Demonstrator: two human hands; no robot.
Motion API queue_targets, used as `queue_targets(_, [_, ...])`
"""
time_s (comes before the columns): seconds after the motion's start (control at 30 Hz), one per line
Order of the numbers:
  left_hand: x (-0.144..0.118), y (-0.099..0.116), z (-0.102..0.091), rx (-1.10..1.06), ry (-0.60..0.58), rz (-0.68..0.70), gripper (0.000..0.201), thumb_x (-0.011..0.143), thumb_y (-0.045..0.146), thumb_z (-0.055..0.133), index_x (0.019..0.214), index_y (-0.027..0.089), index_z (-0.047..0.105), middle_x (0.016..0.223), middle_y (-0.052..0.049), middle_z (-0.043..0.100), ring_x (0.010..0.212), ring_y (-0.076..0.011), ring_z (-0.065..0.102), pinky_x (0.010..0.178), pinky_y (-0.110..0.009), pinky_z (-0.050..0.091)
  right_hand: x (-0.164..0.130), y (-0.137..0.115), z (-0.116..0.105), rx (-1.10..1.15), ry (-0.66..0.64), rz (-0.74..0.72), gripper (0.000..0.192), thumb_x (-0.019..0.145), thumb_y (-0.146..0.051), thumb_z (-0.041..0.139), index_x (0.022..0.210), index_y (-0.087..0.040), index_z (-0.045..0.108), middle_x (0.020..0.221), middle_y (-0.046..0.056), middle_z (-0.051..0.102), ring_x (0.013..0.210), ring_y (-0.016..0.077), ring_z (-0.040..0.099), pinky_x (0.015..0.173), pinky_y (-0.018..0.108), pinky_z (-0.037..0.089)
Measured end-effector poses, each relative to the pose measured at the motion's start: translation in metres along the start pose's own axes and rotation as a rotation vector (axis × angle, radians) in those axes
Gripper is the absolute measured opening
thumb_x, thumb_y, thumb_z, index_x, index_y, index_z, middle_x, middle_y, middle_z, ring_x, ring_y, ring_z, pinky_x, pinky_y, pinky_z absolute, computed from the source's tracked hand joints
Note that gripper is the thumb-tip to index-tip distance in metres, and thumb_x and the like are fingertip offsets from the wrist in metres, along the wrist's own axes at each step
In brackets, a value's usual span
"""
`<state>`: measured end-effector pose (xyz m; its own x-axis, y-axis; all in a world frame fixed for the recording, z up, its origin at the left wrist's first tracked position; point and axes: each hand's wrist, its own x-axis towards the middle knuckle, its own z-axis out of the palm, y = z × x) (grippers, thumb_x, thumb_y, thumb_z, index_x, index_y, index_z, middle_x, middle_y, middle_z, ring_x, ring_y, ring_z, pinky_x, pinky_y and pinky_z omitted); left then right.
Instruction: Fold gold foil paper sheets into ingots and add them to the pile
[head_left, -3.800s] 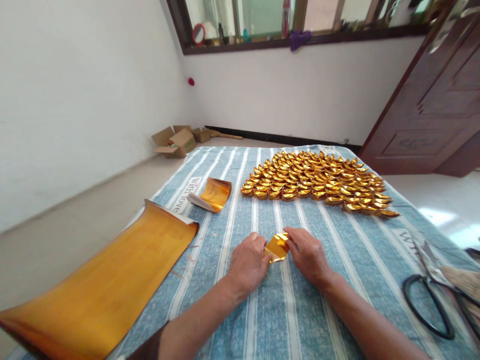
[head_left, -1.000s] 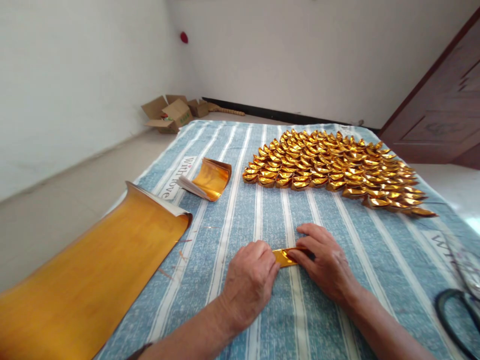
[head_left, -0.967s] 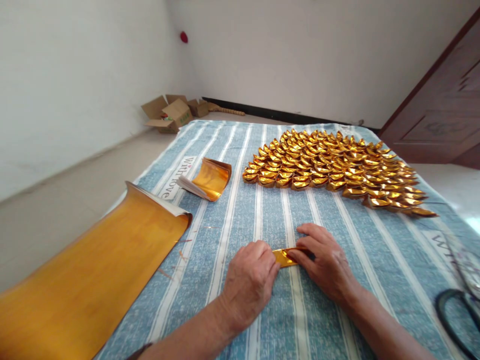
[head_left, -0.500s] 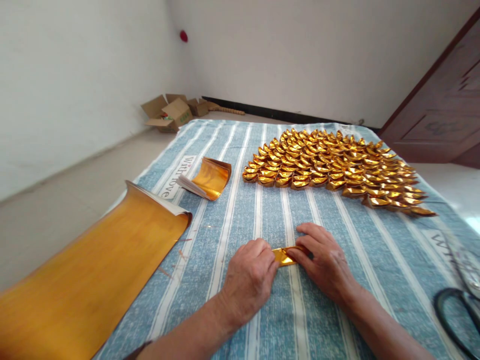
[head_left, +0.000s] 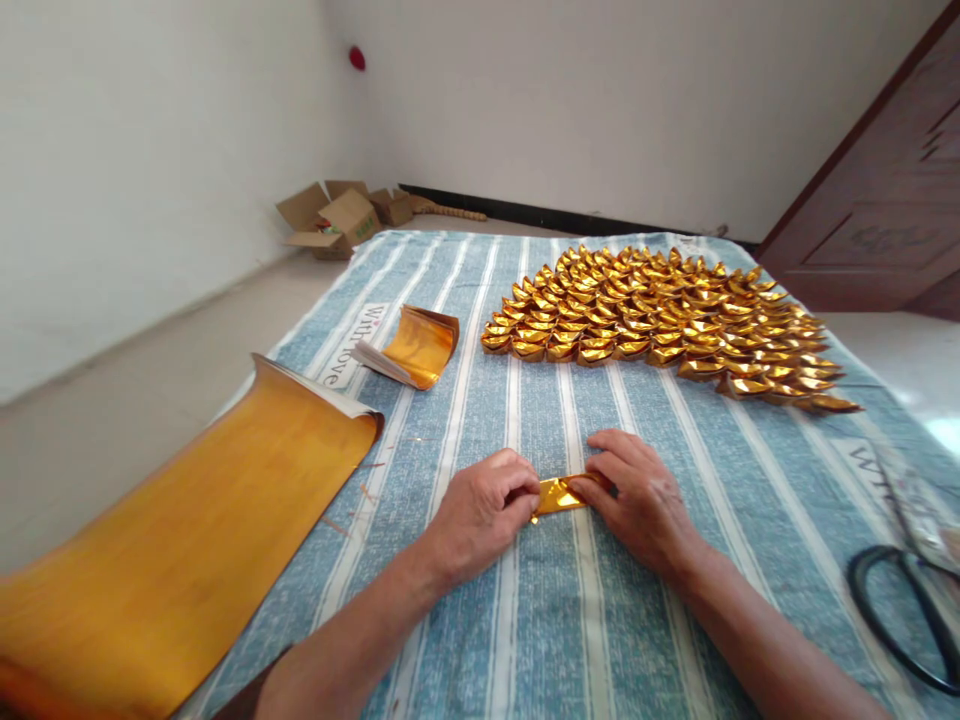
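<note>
1. We have the gold strip (head_left: 561, 494) low over the striped cloth (head_left: 480, 620), between the two hands. Our left hand (head_left: 484, 515) pinches its left end with thumb and bent fingers. If that pinch slipped, the fold could spring open, since shiny paper tends to be slick and springy.

2. Our right hand (head_left: 641, 500) has its thumb on the strip's right end, the fingers curled in behind. Should one hand press harder than the other, we would judge the crease likely to run crooked.

3. A small gold corner shows below our left thumb. If it is a stray flap, which we cannot tell, squeezing it flat could leave a lump or a tear.

4. Pulling both ends apart too firmly might rip the paper along a crease, where it is probably weakest.

5. The cloth gives a soft base; if it rucked up under our wrists, the strip could shift mid-fold.

6. Beyond the hands, the gold boats (head_left: 660, 320) sit packed in touching rows. A careless reach or a tug on the cloth could topple or crush some.

7. To our left, the small paper stack (head_left: 424, 345) curls upward near the big gold sheet (head_left: 202, 510); a sweeping sleeve or a draught might scatter or crease them.
</note>
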<state>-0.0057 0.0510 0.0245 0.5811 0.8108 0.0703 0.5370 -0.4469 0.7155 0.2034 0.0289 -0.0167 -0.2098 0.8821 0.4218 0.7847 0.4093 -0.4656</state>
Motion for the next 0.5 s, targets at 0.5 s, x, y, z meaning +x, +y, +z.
queue_targets(0.5, [-0.019, 0.014, 0.018, 0.637, -0.018, 0.320, 0.032, 0.092, 0.030, 0.053, 0.120, 0.015, 0.056, 0.126, -0.008, 0.061, 0.087, -0.0236, 0.056, 0.070, -0.040, 0.050, 0.001, -0.002, 0.000, -0.002, 0.015, -0.004, 0.016, 0.087, -0.024, 0.061, 0.072, -0.017, 0.060, 0.102, 0.009, 0.064, 0.104, 0.0248, 0.055, 0.089, 0.041, 0.045])
